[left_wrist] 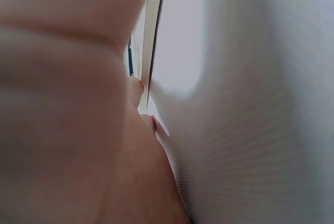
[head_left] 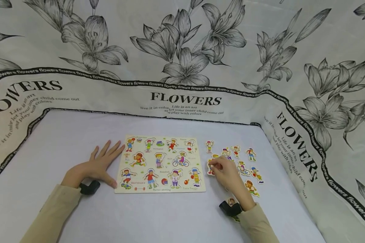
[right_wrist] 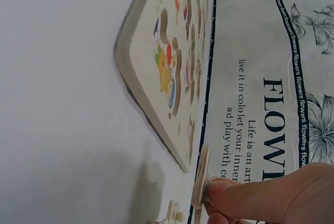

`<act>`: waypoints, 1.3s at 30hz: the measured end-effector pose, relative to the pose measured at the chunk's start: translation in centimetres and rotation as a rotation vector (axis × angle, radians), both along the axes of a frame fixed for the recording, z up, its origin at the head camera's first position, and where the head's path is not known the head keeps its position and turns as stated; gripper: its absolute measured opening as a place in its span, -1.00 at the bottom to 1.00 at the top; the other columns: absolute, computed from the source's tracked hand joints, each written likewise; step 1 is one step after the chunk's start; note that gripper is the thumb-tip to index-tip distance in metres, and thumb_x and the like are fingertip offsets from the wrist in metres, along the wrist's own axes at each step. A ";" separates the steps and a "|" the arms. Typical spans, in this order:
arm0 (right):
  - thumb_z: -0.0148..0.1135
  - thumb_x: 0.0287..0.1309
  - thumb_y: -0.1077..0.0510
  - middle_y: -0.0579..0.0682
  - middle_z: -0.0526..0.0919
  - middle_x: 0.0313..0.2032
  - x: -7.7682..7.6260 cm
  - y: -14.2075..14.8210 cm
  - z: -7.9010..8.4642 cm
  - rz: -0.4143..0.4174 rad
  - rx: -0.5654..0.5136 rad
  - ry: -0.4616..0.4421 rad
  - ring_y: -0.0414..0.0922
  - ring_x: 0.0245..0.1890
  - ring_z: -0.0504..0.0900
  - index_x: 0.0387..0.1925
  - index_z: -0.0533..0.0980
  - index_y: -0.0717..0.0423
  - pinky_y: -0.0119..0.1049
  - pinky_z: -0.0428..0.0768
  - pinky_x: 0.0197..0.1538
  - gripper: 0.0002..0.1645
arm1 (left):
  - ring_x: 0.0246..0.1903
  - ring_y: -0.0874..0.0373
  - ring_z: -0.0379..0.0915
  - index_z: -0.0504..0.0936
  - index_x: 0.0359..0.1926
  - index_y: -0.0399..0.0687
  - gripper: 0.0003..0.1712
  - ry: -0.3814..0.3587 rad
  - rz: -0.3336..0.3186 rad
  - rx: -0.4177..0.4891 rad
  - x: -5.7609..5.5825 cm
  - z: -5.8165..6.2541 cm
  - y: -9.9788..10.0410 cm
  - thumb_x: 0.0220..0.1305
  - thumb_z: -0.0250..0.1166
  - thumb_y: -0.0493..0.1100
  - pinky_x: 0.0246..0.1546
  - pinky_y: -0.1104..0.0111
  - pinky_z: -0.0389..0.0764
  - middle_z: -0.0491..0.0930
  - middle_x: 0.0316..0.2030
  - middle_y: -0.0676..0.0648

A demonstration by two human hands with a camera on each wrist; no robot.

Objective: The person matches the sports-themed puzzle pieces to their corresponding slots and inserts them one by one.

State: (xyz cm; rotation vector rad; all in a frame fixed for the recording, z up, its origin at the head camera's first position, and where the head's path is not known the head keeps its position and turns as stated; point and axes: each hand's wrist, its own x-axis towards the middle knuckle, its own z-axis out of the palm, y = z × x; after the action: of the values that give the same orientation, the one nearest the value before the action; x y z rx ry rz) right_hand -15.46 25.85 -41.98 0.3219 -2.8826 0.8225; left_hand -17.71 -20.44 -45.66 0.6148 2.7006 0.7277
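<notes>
A flat puzzle board (head_left: 167, 172) printed with cartoon children playing sports lies on the white surface. My left hand (head_left: 100, 165) rests at its left edge with fingers spread. The thumb and a fingertip touch the board's side. In the left wrist view the hand blurs up close, and the board's edge (left_wrist: 152, 31) shows as a thin strip. Just right of the board, my right hand (head_left: 226, 172) pinches a thin wooden puzzle piece (right_wrist: 200, 179) between thumb and finger. Its picture is partly hidden by the fingers in the head view.
Several loose figure pieces, among them a cyclist (head_left: 243, 168) and a runner (head_left: 251, 189), lie around the right hand. Another piece (head_left: 232, 201) is partly covered by the right wrist's black camera (head_left: 230, 209). A flower-printed cloth wall (head_left: 185, 98) stands behind and at both sides.
</notes>
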 end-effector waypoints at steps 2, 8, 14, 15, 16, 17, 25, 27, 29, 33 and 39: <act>0.35 0.15 0.35 -0.04 0.56 -0.40 -0.3 -0.2 0.3 0.007 0.001 0.012 -0.14 -0.42 0.40 -0.25 0.70 0.19 -0.30 0.38 -0.36 -0.88 | 0.48 -0.32 -0.66 -0.12 0.56 -0.14 0.68 0.000 0.000 0.001 0.0 -0.1 0.0 -0.50 0.62 0.39 0.31 -0.27 -0.63 -0.33 0.56 -0.26; 0.36 0.15 0.35 -0.03 0.58 -0.40 -1.5 -0.8 1.0 0.031 -0.002 0.043 -0.14 -0.44 0.41 -0.26 0.70 0.21 -0.31 0.39 -0.38 -0.89 | 0.48 -0.32 -0.65 -0.11 0.56 -0.14 0.69 0.011 -0.003 0.000 -0.1 -0.3 -0.1 -0.52 0.62 0.40 0.31 -0.28 -0.60 -0.32 0.56 -0.25; 0.36 0.15 0.35 0.00 0.58 -0.39 -2.6 -1.7 1.5 0.045 -0.022 0.033 -0.13 -0.44 0.41 -0.24 0.69 0.22 -0.29 0.38 -0.39 -0.88 | 0.48 -0.31 -0.66 -0.10 0.56 -0.15 0.69 0.003 0.004 0.009 -0.1 -0.3 0.0 -0.52 0.62 0.40 0.32 -0.27 -0.61 -0.32 0.56 -0.25; 0.36 0.15 0.35 0.00 0.59 -0.38 -2.8 -1.9 1.6 0.046 -0.026 0.029 -0.13 -0.43 0.41 -0.24 0.69 0.21 -0.29 0.39 -0.39 -0.88 | 0.48 -0.31 -0.66 -0.10 0.56 -0.16 0.69 0.002 0.006 0.012 -0.1 -0.3 0.0 -0.53 0.63 0.39 0.32 -0.27 -0.61 -0.32 0.56 -0.25; 0.36 0.15 0.35 0.00 0.59 -0.38 -3.0 -2.1 1.6 0.049 -0.026 0.028 -0.13 -0.43 0.42 -0.23 0.69 0.21 -0.29 0.40 -0.39 -0.87 | 0.48 -0.31 -0.66 -0.10 0.56 -0.16 0.69 0.002 0.006 0.009 -0.1 -0.3 0.0 -0.52 0.63 0.40 0.32 -0.27 -0.61 -0.32 0.56 -0.25; 0.36 0.15 0.34 0.00 0.59 -0.38 -3.1 -2.3 1.7 0.049 -0.027 0.025 -0.13 -0.43 0.42 -0.23 0.69 0.21 -0.29 0.40 -0.38 -0.88 | 0.48 -0.31 -0.66 -0.10 0.56 -0.16 0.69 0.001 0.006 0.009 -0.1 -0.3 0.0 -0.53 0.63 0.39 0.32 -0.27 -0.61 -0.32 0.56 -0.25; 0.35 0.17 0.33 0.02 0.60 -0.38 -4.1 -3.9 2.6 0.062 -0.036 0.021 -0.11 -0.42 0.43 -0.23 0.69 0.23 -0.28 0.40 -0.37 -0.89 | 0.48 -0.31 -0.65 -0.09 0.56 -0.15 0.70 0.003 0.009 0.002 -0.1 -0.3 0.0 -0.54 0.63 0.40 0.32 -0.27 -0.61 -0.32 0.56 -0.25; 0.34 0.18 0.33 0.03 0.61 -0.37 -4.3 -4.3 2.8 0.067 -0.040 0.021 -0.11 -0.42 0.44 -0.23 0.69 0.24 -0.28 0.42 -0.37 -0.88 | 0.48 -0.31 -0.65 -0.09 0.56 -0.15 0.70 0.005 0.007 -0.002 -0.1 -0.3 -0.1 -0.54 0.63 0.40 0.32 -0.27 -0.60 -0.32 0.56 -0.25; 0.33 0.18 0.34 0.03 0.61 -0.37 -4.5 -4.6 2.9 0.071 -0.043 0.022 -0.11 -0.41 0.45 -0.23 0.69 0.24 -0.29 0.43 -0.37 -0.89 | 0.48 -0.31 -0.65 -0.09 0.56 -0.15 0.70 0.004 0.005 -0.001 -0.1 -0.2 -0.1 -0.53 0.62 0.41 0.32 -0.27 -0.61 -0.32 0.56 -0.25; 0.33 0.18 0.34 0.03 0.61 -0.37 -4.8 -5.3 3.2 0.089 -0.058 0.036 -0.10 -0.41 0.45 -0.24 0.69 0.24 -0.28 0.43 -0.35 -0.89 | 0.48 -0.31 -0.65 -0.10 0.56 -0.16 0.69 -0.001 0.003 0.006 0.0 0.0 0.0 -0.52 0.62 0.40 0.32 -0.27 -0.62 -0.32 0.56 -0.26; 0.34 0.17 0.35 0.04 0.62 -0.38 -5.3 -6.2 3.3 0.117 -0.078 0.059 -0.11 -0.42 0.45 -0.26 0.70 0.24 -0.29 0.44 -0.36 -0.90 | 0.48 -0.31 -0.65 -0.10 0.56 -0.14 0.69 0.002 -0.001 0.004 0.0 0.0 -0.1 -0.51 0.62 0.39 0.32 -0.27 -0.61 -0.32 0.56 -0.26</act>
State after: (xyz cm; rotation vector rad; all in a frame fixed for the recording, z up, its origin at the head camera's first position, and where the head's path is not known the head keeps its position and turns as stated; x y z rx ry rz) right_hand -20.80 19.61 -38.63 0.5020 -2.7901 0.9250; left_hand -17.68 -20.50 -45.66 0.6180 2.7010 0.7334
